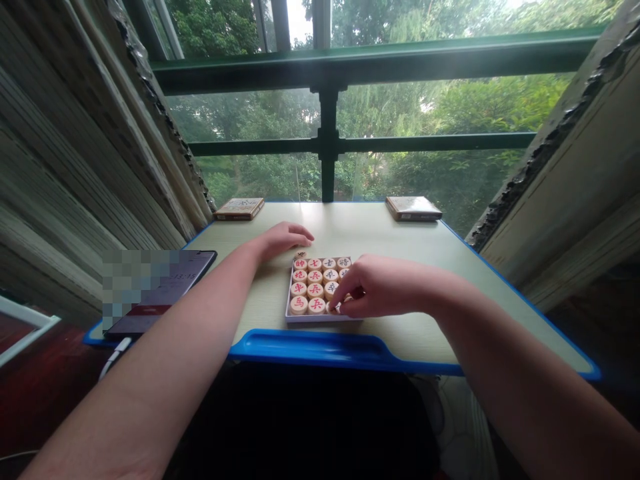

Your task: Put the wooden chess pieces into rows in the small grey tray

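A shallow white box (289, 308) holds rows of round wooden Chinese chess pieces (315, 291), some lettered red and some dark. My right hand (375, 287) reaches over the box's right side, covering several pieces there. Its thumb and fingers close on a Chinese chess piece (331, 308) in the front row, mostly hidden by the fingertips. Beyond the box's back left corner is another piece (300, 255) with dark lettering. My left hand (284, 238) rests on the table just behind that piece, fingers stretched out and holding nothing.
The pale table (430, 333) has a blue edge with a blue trough (310, 341) at the front. A tablet-like device (165, 293) with a white cable (117, 353) lies at left. Flat boxes stand at the back left (240, 209) and back right (413, 208), before the window.
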Available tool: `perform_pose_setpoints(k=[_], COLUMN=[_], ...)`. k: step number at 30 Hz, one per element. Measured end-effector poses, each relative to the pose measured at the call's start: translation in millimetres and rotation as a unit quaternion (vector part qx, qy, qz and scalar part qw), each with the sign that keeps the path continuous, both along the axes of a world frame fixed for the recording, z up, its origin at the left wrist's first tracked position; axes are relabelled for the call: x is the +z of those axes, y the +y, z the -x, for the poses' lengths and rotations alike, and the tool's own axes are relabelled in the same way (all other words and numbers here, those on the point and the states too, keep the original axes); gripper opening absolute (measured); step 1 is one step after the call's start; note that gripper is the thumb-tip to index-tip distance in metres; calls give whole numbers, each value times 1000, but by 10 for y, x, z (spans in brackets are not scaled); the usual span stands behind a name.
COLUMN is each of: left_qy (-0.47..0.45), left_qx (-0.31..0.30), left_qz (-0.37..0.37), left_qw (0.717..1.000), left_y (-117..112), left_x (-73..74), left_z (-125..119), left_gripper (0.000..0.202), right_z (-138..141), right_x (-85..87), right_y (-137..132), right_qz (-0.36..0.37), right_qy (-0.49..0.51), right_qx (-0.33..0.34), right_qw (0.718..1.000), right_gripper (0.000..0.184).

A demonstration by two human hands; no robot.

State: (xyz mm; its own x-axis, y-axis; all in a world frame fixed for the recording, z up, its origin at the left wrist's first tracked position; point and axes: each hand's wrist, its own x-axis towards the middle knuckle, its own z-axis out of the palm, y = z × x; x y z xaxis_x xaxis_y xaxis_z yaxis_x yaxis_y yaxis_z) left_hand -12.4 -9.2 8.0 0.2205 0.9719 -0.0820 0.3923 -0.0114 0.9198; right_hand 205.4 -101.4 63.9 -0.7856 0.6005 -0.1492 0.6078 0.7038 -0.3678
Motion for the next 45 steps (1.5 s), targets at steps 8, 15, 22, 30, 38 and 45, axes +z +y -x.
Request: perform_pose_setpoints(k=[8, 15, 22, 30, 38, 45], left_qy=[12, 22, 4, 75, 98, 25], left_qx=[-12, -35, -36, -163, -40, -96], left_qz=[-14, -21, -14, 19, -16, 22], left_qw=[1000, 999, 999, 984, 994, 995], left_y=[36, 2, -7, -82, 21, 6], left_x=[-27, -16, -13, 131, -18, 16], left_z=[20, 78, 137, 219, 210, 231], left_gripper=[27, 25, 27, 35, 33, 43], right_z=[59, 79, 104, 120, 122, 133], right_x=[-53, -57, -82, -80, -62, -55], right_y=[7, 16, 36, 23, 11, 9], right_qz=[-38, -52, -56, -79, -52, -62], right_qy=[-8, 1, -7, -15, -7, -12], right_qx=[-15, -9, -19, -12, -3, -8], right_qw=[999, 999, 998, 997, 999, 998], right_gripper=[20, 18, 16, 18, 21, 19])
